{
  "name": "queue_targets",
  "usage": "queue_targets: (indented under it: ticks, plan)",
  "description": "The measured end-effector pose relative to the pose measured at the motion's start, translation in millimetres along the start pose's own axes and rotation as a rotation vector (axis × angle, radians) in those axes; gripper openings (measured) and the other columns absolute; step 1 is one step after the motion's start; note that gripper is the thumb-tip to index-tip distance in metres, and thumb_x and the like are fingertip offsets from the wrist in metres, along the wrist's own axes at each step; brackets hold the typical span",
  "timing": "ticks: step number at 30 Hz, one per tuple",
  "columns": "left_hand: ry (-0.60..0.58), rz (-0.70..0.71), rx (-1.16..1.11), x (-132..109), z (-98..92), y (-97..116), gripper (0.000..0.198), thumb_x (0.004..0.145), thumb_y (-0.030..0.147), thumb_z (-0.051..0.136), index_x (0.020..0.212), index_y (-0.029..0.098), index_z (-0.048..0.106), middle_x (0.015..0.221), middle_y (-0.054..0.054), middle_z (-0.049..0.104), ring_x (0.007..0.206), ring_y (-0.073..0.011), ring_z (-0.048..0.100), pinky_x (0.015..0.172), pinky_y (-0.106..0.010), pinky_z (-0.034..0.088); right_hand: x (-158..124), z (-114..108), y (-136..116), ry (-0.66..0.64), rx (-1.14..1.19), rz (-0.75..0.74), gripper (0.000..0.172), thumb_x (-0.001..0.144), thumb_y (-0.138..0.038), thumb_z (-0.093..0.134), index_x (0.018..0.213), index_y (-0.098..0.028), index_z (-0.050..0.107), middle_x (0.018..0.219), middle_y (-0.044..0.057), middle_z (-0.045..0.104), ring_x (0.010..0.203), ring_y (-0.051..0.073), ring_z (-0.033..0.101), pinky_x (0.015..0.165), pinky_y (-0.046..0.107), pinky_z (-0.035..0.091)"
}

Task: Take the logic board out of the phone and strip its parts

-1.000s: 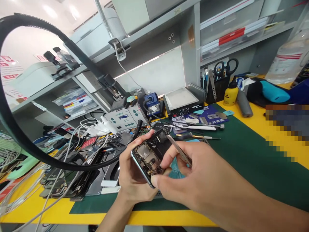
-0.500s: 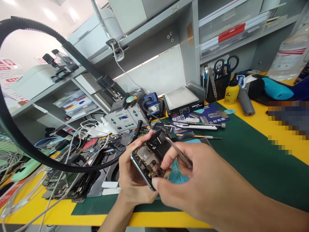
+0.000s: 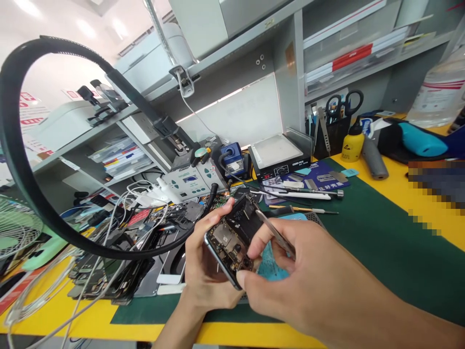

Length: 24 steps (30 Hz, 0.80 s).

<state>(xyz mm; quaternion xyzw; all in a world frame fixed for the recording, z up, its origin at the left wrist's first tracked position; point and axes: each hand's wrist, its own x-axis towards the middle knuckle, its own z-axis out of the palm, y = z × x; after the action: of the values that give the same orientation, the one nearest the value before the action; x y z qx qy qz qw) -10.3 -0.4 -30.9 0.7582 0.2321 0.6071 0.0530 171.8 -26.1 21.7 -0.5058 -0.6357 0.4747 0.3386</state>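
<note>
My left hand [image 3: 198,271] is wrapped round an opened smartphone [image 3: 225,236], holding it tilted above the bench. The phone's circuit board, metal shields and black battery area lie exposed. My right hand [image 3: 308,271] has metal tweezers [image 3: 274,231] tucked in its grip, their tips pointing up over the phone's far part. Its thumb and index finger meet the phone's near end, by the camera area; whether they pinch a small part there cannot be made out. Below the hands, a bright blue pad [image 3: 273,264] is partly hidden.
A green mat [image 3: 366,252] covers the yellow bench. Behind the hands stand a rework station [image 3: 192,179] and a heating plate [image 3: 278,155]. A screwdriver [image 3: 312,210] lies nearby. Stacked phone parts [image 3: 105,266] and white cables are at left; a black hose [image 3: 18,194] loops overhead.
The whole view has shifted slightly, so bench and hands appear a little further right. Both hands keep the same hold on the phone and tweezers.
</note>
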Motion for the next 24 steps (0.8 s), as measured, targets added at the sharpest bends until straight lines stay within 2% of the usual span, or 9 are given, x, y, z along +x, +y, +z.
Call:
queue_targets:
  ticks: [6, 11, 17, 21, 24]
  plan:
    - [-0.014, 0.01, -0.033, -2.3, -1.8, -2.2, 0.084, 0.065, 0.016, 0.089, 0.14, 0.022, 0.052, 0.134, -0.015, 0.062, 0.128, -0.041, 0.059, 0.11, -0.069, 0.044, 0.5, 4.4, 4.8, -0.001, 0.012, 0.002, 0.023, 0.061, -0.035, 0.077, 0.073, -0.023, 0.062, 0.052, -0.008, 0.035, 0.049, 0.01, 0.033, 0.041, 0.019, 0.027]
    - [-0.015, 0.023, 0.008, -2.4, -2.7, -3.3, 0.089, 0.062, 0.018, 0.091, 0.141, 0.024, 0.052, 0.133, -0.014, 0.063, 0.126, -0.0415, 0.061, 0.109, -0.07, 0.043, 0.3, 5.5, 8.2, -0.006, 0.068, -0.021, 0.021, 0.063, -0.034, 0.077, 0.074, -0.023, 0.062, 0.06, -0.006, 0.043, 0.057, 0.011, 0.044, 0.049, 0.02, 0.037]
    - [-0.005, 0.044, -0.036, -2.3, -3.5, -5.1, 0.086, 0.067, 0.022, 0.089, 0.143, 0.021, 0.05, 0.134, -0.015, 0.062, 0.127, -0.0408, 0.06, 0.11, -0.069, 0.043, 0.2, 0.9, 5.2, -0.049, 0.016, 0.025, 0.023, 0.063, -0.036, 0.077, 0.073, -0.023, 0.061, 0.051, -0.008, 0.037, 0.047, 0.009, 0.035, 0.042, 0.021, 0.023]
    - [-0.01, 0.068, -0.063, -1.1, -4.5, -6.0, 0.085, 0.067, 0.021, 0.091, 0.142, 0.018, 0.051, 0.134, -0.018, 0.061, 0.127, -0.0411, 0.061, 0.11, -0.069, 0.043, 1.2, -0.3, 10.6, -0.118, 0.078, 0.047, 0.022, 0.069, -0.035, 0.077, 0.079, -0.023, 0.061, 0.054, -0.006, 0.052, 0.048, 0.01, 0.043, 0.046, 0.022, 0.028]
    - [-0.025, 0.063, -0.102, -1.0, -5.7, -6.4, 0.087, 0.065, 0.014, 0.09, 0.143, 0.016, 0.049, 0.135, -0.018, 0.06, 0.128, -0.0413, 0.059, 0.11, -0.067, 0.044, 1.9, -1.6, 12.0, -0.134, 0.052, 0.059, 0.022, 0.069, -0.036, 0.077, 0.079, -0.023, 0.062, 0.056, -0.005, 0.056, 0.049, 0.01, 0.044, 0.047, 0.023, 0.027]
